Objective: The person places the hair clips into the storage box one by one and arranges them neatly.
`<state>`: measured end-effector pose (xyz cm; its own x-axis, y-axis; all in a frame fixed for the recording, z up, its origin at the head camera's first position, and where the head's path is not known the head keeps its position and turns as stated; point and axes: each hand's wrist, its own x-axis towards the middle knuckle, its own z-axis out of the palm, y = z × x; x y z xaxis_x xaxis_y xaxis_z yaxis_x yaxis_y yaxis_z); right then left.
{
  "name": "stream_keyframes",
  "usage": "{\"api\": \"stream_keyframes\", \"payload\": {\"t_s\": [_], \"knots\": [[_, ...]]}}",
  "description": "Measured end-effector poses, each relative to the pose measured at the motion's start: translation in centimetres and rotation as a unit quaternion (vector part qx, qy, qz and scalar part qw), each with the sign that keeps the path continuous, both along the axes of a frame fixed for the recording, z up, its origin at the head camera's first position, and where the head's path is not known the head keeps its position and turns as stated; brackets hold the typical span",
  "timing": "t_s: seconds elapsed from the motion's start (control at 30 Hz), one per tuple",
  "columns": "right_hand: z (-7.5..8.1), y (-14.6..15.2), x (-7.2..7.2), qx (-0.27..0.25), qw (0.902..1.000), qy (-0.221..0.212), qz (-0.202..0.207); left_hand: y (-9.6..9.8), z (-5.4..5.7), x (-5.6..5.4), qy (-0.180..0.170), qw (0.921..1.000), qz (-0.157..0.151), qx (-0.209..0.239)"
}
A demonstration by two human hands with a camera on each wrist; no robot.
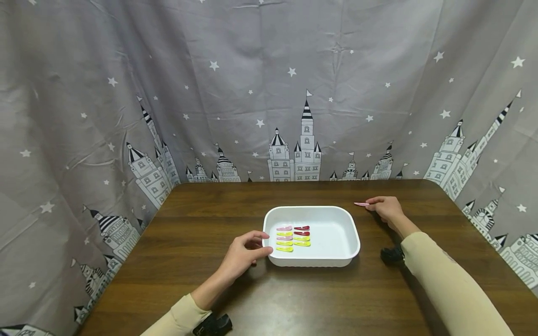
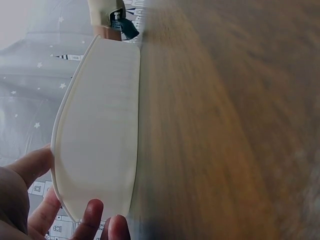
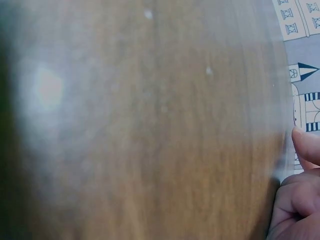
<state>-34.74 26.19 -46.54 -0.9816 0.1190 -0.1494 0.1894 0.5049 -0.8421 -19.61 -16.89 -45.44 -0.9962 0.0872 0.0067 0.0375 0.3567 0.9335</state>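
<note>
A white rectangular tray (image 1: 333, 238) stands on the table, holding snap hair clips in two columns on its left half. The left column mixes pink clips (image 1: 284, 228) and yellow clips (image 1: 284, 249); the right one has red clips (image 1: 301, 228) above yellow ones. My left hand (image 1: 241, 254) grips the tray's left end, thumb at the rim and fingers against the outer wall in the left wrist view. Beyond the tray's right side, my right hand (image 1: 386, 210) pinches a pink hair clip (image 1: 360, 204) between thumb and fingertips, close over the table.
The brown wooden table (image 1: 201, 200) extends around the tray on all sides. A grey curtain (image 1: 252, 70) with castles and stars hangs behind its far edge and along both sides. Black wrist cameras (image 1: 392, 255) are strapped at both sleeves.
</note>
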Motion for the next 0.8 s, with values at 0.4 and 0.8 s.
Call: {"api": "stream_keyframes", "payload": {"t_s": [0.4, 0.8], "knots": [[0.5, 0.2, 1.0, -0.004, 0.9999, 0.004, 0.009, 0.0, 0.1, 0.1, -0.004, 1.0, 0.003, -0.002], [1.8, 0.4, 1.2, -0.019, 0.9992, 0.026, 0.026, 0.0, 0.1, -0.1, -0.003, 1.0, 0.002, -0.002]]}}
